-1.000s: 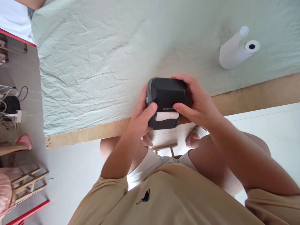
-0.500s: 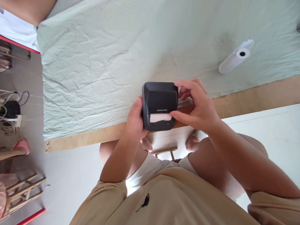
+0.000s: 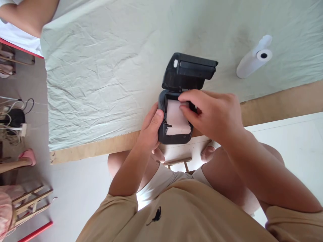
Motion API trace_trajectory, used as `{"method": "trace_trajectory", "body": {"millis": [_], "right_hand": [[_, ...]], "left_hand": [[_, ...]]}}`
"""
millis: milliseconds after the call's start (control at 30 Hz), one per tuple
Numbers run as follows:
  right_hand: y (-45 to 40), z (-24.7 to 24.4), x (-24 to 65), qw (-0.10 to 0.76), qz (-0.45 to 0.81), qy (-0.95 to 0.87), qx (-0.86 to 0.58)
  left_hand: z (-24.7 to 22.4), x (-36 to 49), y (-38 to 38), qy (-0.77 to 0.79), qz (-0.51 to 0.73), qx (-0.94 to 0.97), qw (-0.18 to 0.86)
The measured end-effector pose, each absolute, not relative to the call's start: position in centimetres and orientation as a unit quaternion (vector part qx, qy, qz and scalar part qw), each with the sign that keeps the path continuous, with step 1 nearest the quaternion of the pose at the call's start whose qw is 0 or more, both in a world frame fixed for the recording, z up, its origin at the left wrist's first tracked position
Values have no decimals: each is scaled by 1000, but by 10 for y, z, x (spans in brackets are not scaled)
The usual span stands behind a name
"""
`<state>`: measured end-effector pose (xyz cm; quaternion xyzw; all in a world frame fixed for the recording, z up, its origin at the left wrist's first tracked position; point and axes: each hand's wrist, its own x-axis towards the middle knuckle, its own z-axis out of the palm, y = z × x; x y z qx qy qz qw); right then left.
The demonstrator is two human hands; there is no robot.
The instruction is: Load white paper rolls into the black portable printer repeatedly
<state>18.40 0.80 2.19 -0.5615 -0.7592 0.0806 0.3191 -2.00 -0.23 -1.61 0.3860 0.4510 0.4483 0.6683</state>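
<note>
A small black label printer (image 3: 174,139) is held above the table's near edge, its lid (image 3: 190,69) swung up and tilted back. Inside the compartment lies a white paper roll (image 3: 174,112), its torn end reaching over the front lip. My left hand (image 3: 151,126) is closed around the printer's left side, thumb on the rim. My right hand (image 3: 214,112) comes in from the right, with thumb and index finger bent close together on the paper roll. Its other fingers are mostly hidden behind these.
A larger white paper roll (image 3: 249,64) stands on the pale green cloth (image 3: 101,74) at the right. The table's wooden edge (image 3: 96,146) runs across in front of me. Another person's arm (image 3: 32,16) shows at the upper left. Cables (image 3: 10,124) and a wooden stool (image 3: 32,205) are on the left.
The printer's lid has gone from shut to raised, exposing the paper roll. My right hand has moved from the printer's right side onto the roll inside.
</note>
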Motion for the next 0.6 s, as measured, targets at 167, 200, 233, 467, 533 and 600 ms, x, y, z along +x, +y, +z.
{"method": "trace_trajectory", "body": {"millis": [167, 200, 233, 467, 533, 600], "right_hand": [[7, 48, 185, 138, 198, -777, -582], [7, 50, 188, 153, 224, -774, -572], [6, 51, 193, 184, 257, -769, -555], [33, 5, 237, 547, 421, -476, -546], [43, -12, 244, 544, 403, -471, -565], [47, -23, 247, 504, 354, -530, -582]], "left_hand": [[-14, -22, -2, 463, 434, 391, 667], [-14, -22, -3, 465, 428, 392, 668], [-13, -22, -3, 468, 428, 388, 669], [-9, -17, -3, 495, 453, 323, 668], [-9, -18, -3, 497, 451, 323, 667], [-9, -18, -2, 497, 455, 324, 665]]}}
